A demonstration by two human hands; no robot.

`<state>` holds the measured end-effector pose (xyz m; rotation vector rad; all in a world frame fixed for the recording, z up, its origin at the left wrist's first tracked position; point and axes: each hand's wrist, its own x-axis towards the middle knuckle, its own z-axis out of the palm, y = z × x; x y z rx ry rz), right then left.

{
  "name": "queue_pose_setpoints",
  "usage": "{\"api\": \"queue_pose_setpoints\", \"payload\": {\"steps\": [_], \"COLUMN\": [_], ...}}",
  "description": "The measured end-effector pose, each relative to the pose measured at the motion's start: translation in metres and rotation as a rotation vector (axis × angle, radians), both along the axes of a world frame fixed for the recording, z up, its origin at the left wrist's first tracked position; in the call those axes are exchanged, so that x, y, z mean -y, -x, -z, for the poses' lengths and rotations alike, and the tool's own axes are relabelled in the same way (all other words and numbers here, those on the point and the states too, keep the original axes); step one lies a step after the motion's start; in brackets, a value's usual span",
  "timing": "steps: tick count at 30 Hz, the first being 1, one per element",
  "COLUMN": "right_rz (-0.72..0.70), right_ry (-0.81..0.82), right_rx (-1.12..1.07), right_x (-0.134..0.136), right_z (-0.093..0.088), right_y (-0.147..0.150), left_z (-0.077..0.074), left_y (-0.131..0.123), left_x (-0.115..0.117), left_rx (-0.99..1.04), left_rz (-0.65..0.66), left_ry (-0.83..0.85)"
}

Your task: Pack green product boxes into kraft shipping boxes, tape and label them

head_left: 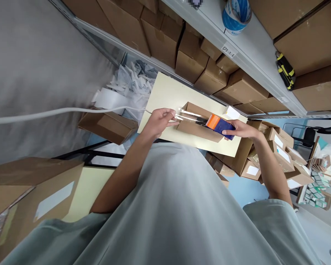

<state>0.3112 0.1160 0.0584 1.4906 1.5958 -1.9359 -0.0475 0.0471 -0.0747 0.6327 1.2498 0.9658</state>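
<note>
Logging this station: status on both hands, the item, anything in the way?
Left hand pinching clear film. Right hand gripping blue-orange item. Carton below. White box near right hand, not visibly blocking.

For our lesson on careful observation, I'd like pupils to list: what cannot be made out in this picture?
In the head view:
Underside of the blue-and-orange object in the right hand: turned from the camera.
Top of the blue-and-white tape roll: cut off by the top edge.
Contents of the shelved cartons: hidden by cardboard.
Any print on the white carton label: too small.
</note>
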Motion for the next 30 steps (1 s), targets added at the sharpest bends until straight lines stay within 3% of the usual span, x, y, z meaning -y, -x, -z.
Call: {"api": "queue_pose_setpoints", "payload": {"steps": [6,15,25,30], "right_rz": [-0.043,-0.135,-0.123,-0.112], "right_ry": [0.130,0.184,0.141,0.150], "right_rx": [-0.021,-0.003,0.009,0.051], "right_x": [-0.024,-0.026,-0.017,-0.017], "right_z": [0.016,0.044,0.059,0.063], "right_y": [-0.005,0.007,0.011,0.014], "left_z": [0.011,0.040,0.067,0.085], "left_y": [-0.005,0.000,0.000,-0.018], "left_x": [-0.002,-0.013,-0.016,-0.016], "left_rx": [0.276,0.313,0.132,-0.065], "left_rz": [-0.006,0.008,0.029,0.091], "left_ry": [0.190,0.262,0.293,0.292]}}
